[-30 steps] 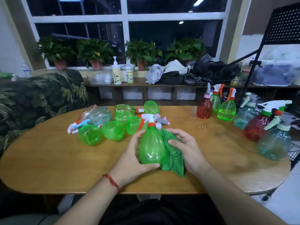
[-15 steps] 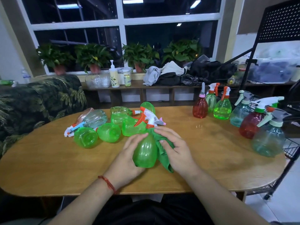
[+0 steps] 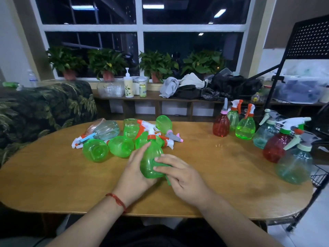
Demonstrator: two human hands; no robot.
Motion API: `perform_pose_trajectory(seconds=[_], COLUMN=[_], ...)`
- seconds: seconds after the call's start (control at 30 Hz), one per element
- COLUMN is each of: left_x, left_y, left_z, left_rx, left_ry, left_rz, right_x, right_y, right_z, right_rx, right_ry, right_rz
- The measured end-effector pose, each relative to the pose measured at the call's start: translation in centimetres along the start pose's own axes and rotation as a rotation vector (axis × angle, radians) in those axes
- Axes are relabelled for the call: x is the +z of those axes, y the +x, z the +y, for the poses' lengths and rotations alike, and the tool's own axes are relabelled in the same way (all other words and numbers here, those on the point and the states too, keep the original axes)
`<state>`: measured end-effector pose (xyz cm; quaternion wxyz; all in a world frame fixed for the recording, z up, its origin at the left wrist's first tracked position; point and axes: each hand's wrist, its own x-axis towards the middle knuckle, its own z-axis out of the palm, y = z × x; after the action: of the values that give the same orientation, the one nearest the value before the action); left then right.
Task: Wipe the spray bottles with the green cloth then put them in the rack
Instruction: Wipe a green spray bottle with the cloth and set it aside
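Centrally, the left hand [image 3: 137, 170] grips a green bottle [image 3: 151, 157] over the surface [image 3: 53, 175]; the right hand [image 3: 187, 177] holds the cloth [image 3: 168, 180] against it. A pile [image 3: 114, 141] at centre left probably awaits wiping; upright bottles [image 3: 245, 127], apparently done, stand at right beside the rack [image 3: 309, 36].

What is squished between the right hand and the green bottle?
The green cloth, seen in the head view: the right hand holds it against the green bottle that the left hand grips.
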<state>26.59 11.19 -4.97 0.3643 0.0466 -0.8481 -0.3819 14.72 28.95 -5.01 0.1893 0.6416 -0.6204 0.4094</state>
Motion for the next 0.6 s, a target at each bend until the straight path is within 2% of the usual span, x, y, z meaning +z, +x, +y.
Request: perform_pose_trajectory(seconds=[0.3,0.43,0.6], left_x=[-0.34,-0.19,-0.09], left_y=[0.02,0.03,-0.22], left_z=[-0.81,-0.84,0.02], left_rx=[-0.12,-0.091,0.018], left_ry=[-0.108,-0.084,-0.016], left_rz=[0.027,0.031,0.006], right_x=[-0.41,-0.51,-0.52], right_y=[-0.14,-0.2,-0.15], right_z=[-0.33,-0.36,-0.11], right_rx=[-0.112,-0.113,-0.006], right_ry=[-0.022,-0.03,-0.007], right_rz=[-0.033,-0.018,0.065])
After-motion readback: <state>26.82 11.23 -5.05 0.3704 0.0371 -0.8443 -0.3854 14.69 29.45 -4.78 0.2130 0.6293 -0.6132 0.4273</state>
